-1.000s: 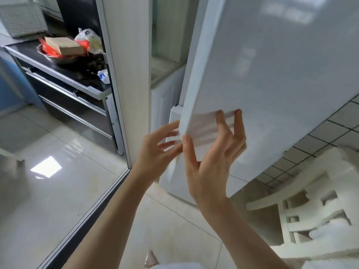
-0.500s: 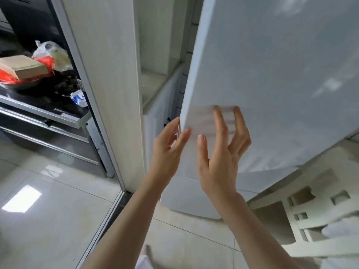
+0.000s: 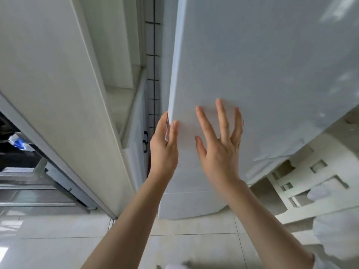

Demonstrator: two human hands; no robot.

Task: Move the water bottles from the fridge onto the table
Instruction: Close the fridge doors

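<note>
Pinching the left edge of the fridge door (image 3: 262, 74) with the left hand (image 3: 164, 150), thumb on the front face, fingers hooked behind the edge; spreading the right hand (image 3: 221, 152) wide against the panel, holding nothing. Not showing any water bottles or table, the bottles presumably behind that door. Risking a slipped fingertip pinch on the glossy edge, or swinging the door into the white foam packing (image 3: 310, 187) at its lower right corner.

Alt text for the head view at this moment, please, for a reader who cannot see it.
Two bare hands reach to a white fridge door: the left hand wraps its fingers round the door's left edge, and the right hand is spread open at its front. No water bottles are visible; a pale tiled floor lies below.
</note>
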